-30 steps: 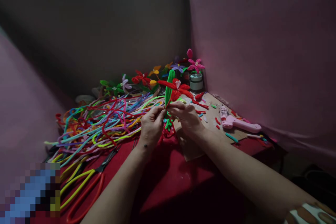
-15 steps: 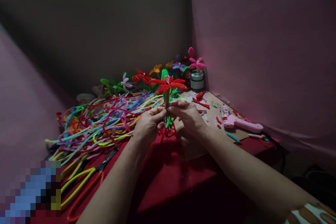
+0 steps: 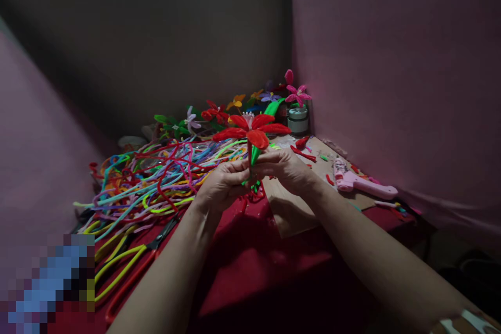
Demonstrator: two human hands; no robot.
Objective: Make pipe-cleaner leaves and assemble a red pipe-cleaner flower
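A red pipe-cleaner flower [image 3: 257, 138] with pale stamens stands upright between my hands. My left hand [image 3: 224, 183] pinches its stem from the left, thumb and fingers pressed together. From the right, my right hand [image 3: 287, 168] closes its fingers on the same stem, touching the left fingertips. A green leaf [image 3: 275, 107] rises behind the petals to the right, and its lower part runs down beside the stem into my fingers. Green and red fuzzy ends show just below the hands.
Many coloured pipe cleaners [image 3: 133, 182] lie at left, with yellow-handled scissors [image 3: 152, 244] in front. Finished flowers line the back, one pink flower [image 3: 298, 95] above a grey jar [image 3: 298, 121]. A pink glue gun [image 3: 366, 183] rests on cardboard [image 3: 291, 211] at right.
The red flower has turned and tilted, its petals now nearer and wider in view. The green leaf has swung from upright to lean right. The view has shifted slightly.
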